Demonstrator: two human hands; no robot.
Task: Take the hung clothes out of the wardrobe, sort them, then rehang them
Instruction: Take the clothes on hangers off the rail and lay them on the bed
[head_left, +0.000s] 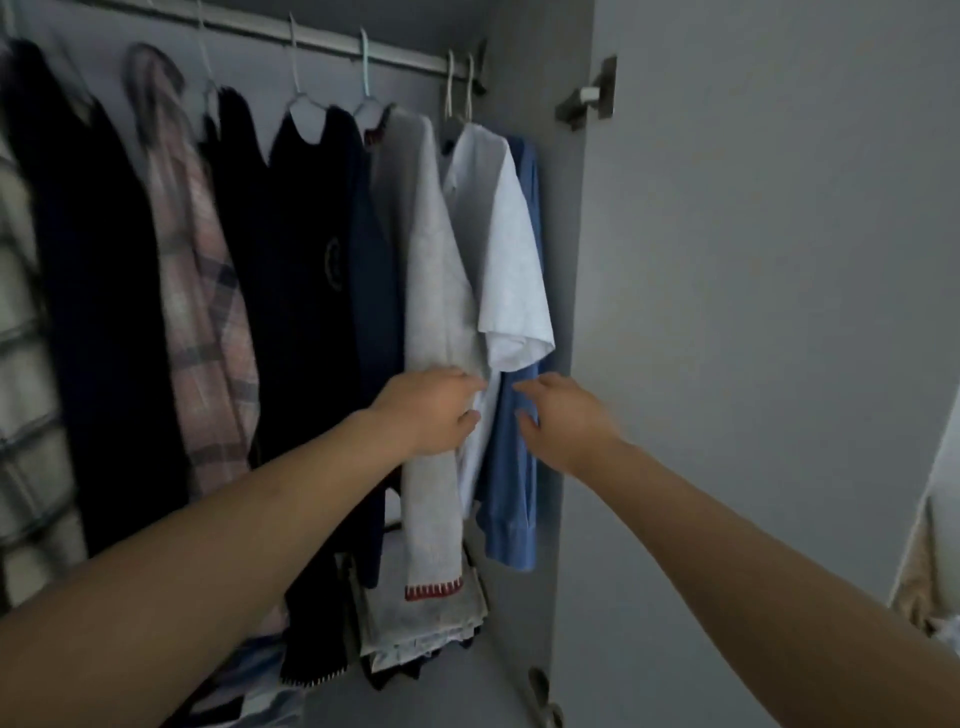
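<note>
Several garments hang on hangers from the wardrobe rail (332, 44): dark tops at the left, a pink plaid shirt (200, 291), a navy top (322, 270), a grey garment with a red-trimmed hem (431, 291), a white shirt (511, 260) and a blue shirt (511, 467) at the far right. My left hand (434, 408) reaches in and rests against the grey garment, its fingertips at the white shirt's edge. My right hand (563, 415) is in front of the blue shirt, fingers relaxed and spread, holding nothing.
The open wardrobe door (753, 312) stands at the right, with a hinge (589, 96) near its top. Folded clothes (415, 623) lie piled on the wardrobe floor under the hanging garments. A pale checked garment (21, 364) hangs at the far left.
</note>
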